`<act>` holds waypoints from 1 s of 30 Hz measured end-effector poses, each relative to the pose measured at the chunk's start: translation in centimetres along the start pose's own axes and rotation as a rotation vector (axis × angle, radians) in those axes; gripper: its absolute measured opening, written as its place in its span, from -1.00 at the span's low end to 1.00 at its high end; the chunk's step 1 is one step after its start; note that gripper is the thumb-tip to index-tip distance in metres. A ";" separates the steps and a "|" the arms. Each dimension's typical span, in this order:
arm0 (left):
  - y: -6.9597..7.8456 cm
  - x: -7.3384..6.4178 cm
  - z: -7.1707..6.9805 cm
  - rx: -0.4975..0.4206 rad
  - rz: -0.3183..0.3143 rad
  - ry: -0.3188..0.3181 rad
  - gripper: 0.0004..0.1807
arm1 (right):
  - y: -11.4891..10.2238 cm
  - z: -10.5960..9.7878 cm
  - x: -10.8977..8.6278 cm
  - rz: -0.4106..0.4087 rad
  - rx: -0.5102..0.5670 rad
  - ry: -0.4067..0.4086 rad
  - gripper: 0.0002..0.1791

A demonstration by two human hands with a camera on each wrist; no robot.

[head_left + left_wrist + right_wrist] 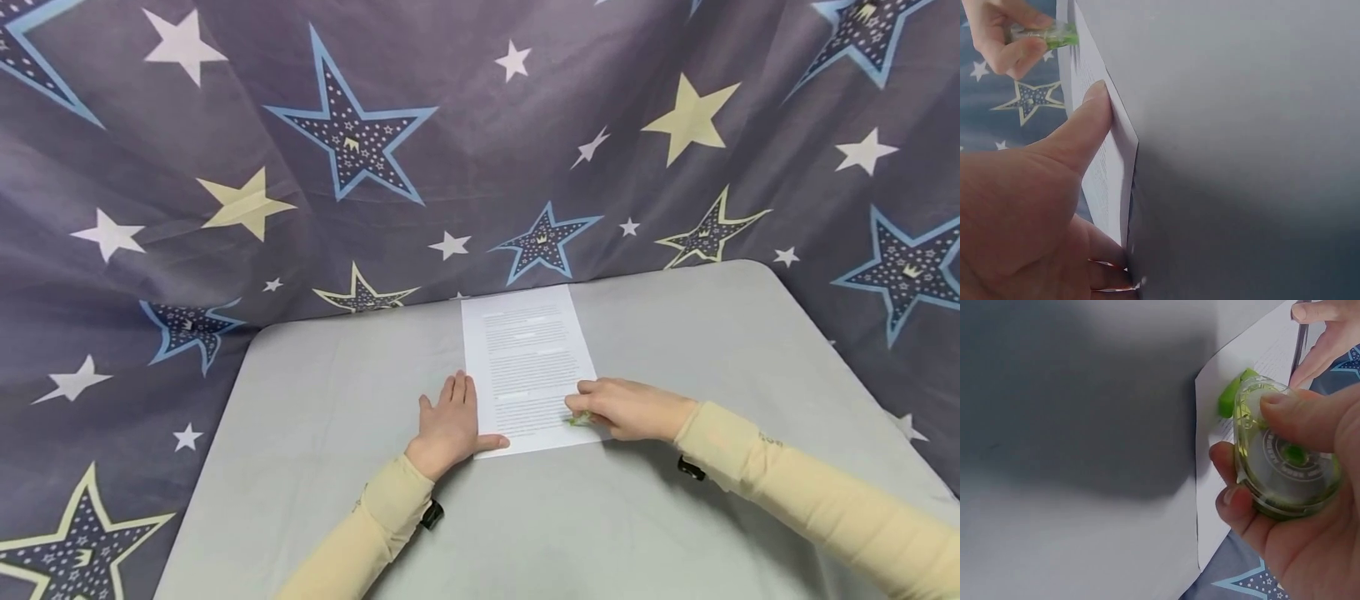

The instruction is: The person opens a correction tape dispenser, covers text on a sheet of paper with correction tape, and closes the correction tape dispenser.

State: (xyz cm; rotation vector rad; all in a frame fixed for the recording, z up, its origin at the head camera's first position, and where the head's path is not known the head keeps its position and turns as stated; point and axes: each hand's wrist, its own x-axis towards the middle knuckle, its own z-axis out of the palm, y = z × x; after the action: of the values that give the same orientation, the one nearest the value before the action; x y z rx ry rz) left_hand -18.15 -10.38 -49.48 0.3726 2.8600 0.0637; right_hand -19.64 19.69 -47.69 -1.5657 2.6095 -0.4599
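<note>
A printed sheet of paper [532, 371] lies on the grey table, with several white strips covering parts of its text lines. My left hand [446, 425] rests flat at the sheet's lower left corner, fingers spread along the left edge and thumb on the bottom margin. In my right hand [633, 408] is a clear and green correction tape [1257, 459], gripped between thumb and fingers. Its green tip end [1230, 399] points down at the paper, over the lower right lines of text. From the left wrist, the correction tape [1060, 37] shows close over the sheet.
The grey table [337, 383] spreads around the sheet on both sides and in front. A dark curtain [465, 108] with a star pattern hangs behind and beside the table. Black wrist straps show under both cream sleeves [825, 492].
</note>
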 end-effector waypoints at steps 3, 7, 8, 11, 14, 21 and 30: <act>0.0 0.0 0.0 -0.008 0.005 -0.002 0.34 | 0.2 0.0 -0.2 0.007 0.014 -0.005 -0.65; 0.0 -0.1 0.0 -0.025 0.003 -0.004 0.33 | 0.4 0.0 -0.6 0.015 0.026 -0.001 -0.67; 0.0 -0.1 0.0 -0.031 0.002 -0.004 0.33 | 0.5 0.0 -0.7 0.019 0.028 -0.001 -0.67; -0.1 -0.2 0.0 -0.045 0.003 -0.004 0.32 | 0.6 -0.1 -0.9 0.031 0.025 -0.006 -0.68; -0.1 -0.2 0.1 -0.050 0.003 -0.003 0.32 | 0.7 -0.2 -1.1 0.036 0.019 -0.006 -0.68; 0.0 -0.1 0.1 -0.055 0.006 0.005 0.32 | 1.0 -0.3 -1.7 0.035 0.004 0.007 -0.66; -0.1 0.1 0.1 -0.049 -0.001 -0.012 0.33 | 1.1 -0.5 -2.2 0.052 0.000 0.009 -0.66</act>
State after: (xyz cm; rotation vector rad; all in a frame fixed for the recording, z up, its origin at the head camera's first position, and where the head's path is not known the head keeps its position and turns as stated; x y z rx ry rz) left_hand -18.21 -10.46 -49.59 0.3609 2.8413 0.1301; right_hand -19.60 22.22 -47.70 -1.4958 2.6495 -0.4651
